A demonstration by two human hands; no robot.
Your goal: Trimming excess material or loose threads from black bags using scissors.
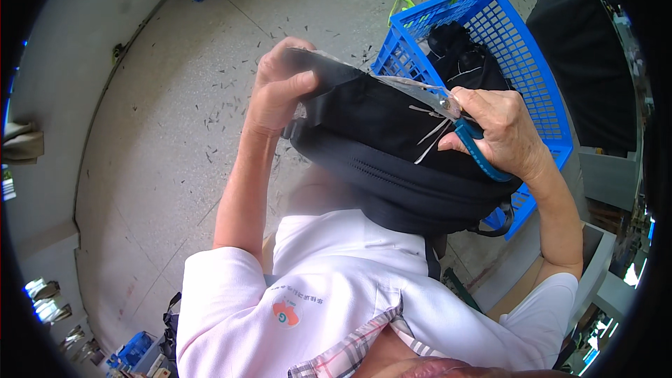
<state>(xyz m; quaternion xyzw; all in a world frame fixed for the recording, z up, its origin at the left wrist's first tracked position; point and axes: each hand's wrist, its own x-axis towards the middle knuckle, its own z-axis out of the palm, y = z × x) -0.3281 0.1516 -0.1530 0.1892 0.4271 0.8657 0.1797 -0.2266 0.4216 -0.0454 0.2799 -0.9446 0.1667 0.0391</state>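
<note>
A: Where to find the bag (381,115)?

B: In front of the white shirt (350,266), tipped so as to show the upper edge, and partly hiding the blue basket (529,56) behind.

A: Holding what in each hand?

B: In the left hand (283,87), the bag's upper left corner, pinched with the thumb on the near face. In the right hand (500,126), the scissors (479,152), closed round by the fingers and thumb at the blue handles.

A: Pointing which way?

B: Leftward, just beside the pale edging (418,83). Hard to tell whether spread or shut at the blades.

A: Probably trimming, then. How to do that well?

B: Pull the edge taut with the left hand before each snip. Run the blades parallel to the edge, taking only the pale material and sparing the black cloth. Prefer short bites to one long slice.

A: Any risks?

B: Nicking the bag, most likely, or slipping toward the left hand, being right in line with the blades. Shift that grip well aside before cutting farther along. Mind the loose strips (432,145) too, hanging near the handles; better lifted clear than caught in the pivot.
</note>
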